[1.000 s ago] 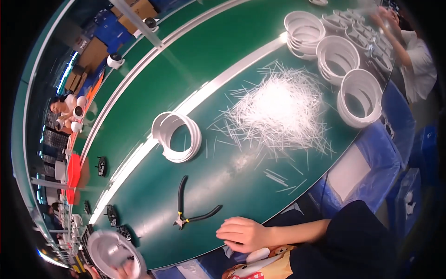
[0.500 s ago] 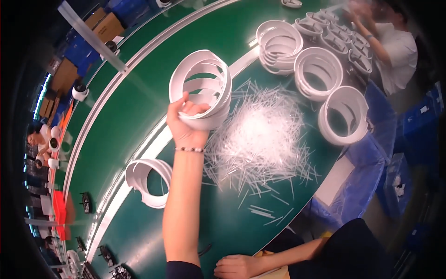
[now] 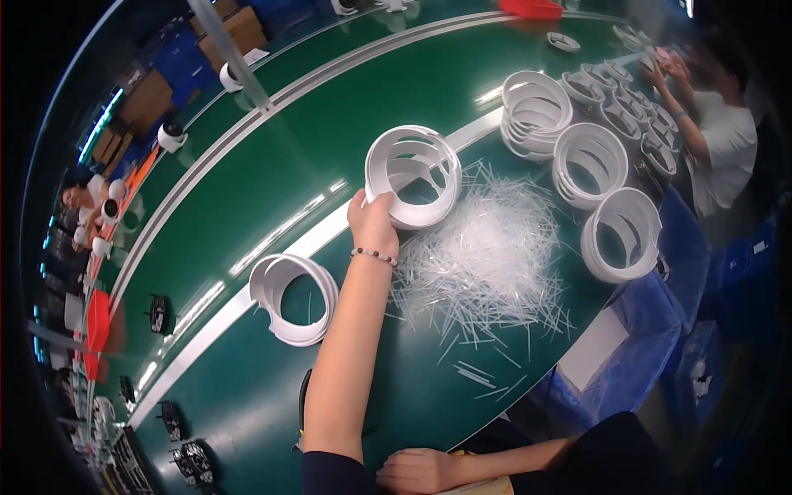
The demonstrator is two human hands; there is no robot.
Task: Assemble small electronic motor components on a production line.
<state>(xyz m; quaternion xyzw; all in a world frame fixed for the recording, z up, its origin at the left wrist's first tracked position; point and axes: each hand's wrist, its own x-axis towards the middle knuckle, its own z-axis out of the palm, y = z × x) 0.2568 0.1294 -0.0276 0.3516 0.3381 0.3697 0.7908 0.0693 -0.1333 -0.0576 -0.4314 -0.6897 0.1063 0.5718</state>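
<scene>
My left hand (image 3: 375,221), with a beaded bracelet at the wrist, grips the near left rim of a white slotted plastic ring (image 3: 425,216). Some fingers are hidden behind its wall, and I cannot tell whether the ring touches the table. Right beside it lies a heap of thin clear sticks (image 3: 491,256). Left of my forearm, another white ring (image 3: 326,318) rests on the green table. My right hand (image 3: 419,470) lies flat at the table's near edge, close to something yellow, with nothing visible in it.
More white rings (image 3: 569,186) stand at the right, with several flatter white parts (image 3: 623,115) behind. A co-worker (image 3: 718,140) works there. A blue-lined box (image 3: 635,338) sits by the right edge. Black parts (image 3: 194,462) lie lower left; a metal post (image 3: 235,58) rises far left.
The view has shifted. My left hand has moved right with the white ring, and its fingers, earlier visible inside the ring, now wrap its near left rim. My right hand stays put.
</scene>
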